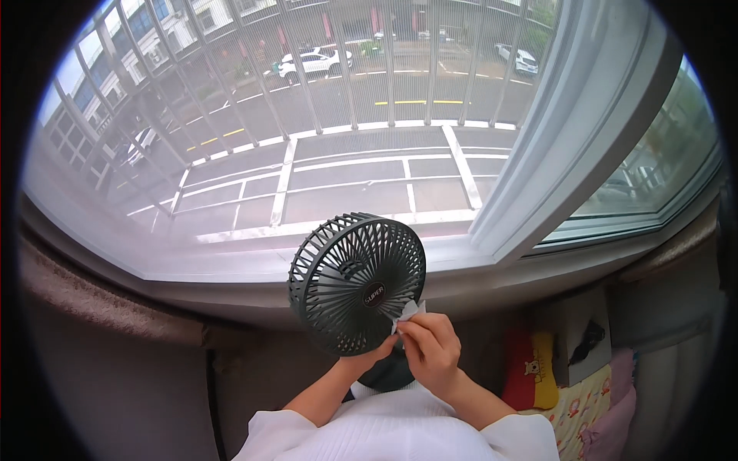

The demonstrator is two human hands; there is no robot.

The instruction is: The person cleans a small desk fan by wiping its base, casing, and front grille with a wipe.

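A dark green desk fan (pixel 360 283) with a round slatted grille stands upright in front of me, its face tilted up toward the right. Low on the grille, my left hand (pixel 373 355) is closed round the fan's edge near the neck, with its fingers partly hidden behind. My right hand (pixel 432 349) pinches a crumpled white tissue (pixel 409 310) and presses it against the grille's lower right rim. Below both hands shows the fan's round dark base (pixel 388 373), close to my white top.
Just beyond the fan runs a white windowsill (pixel 223 275), with a thick white window frame (pixel 569 154) at the right. Metal bars stand outside, above a street with parked cars. To my right lie a red and yellow cushion (pixel 542 369), patterned cloth (pixel 580 403) and a dark object (pixel 590 338) on a grey surface.
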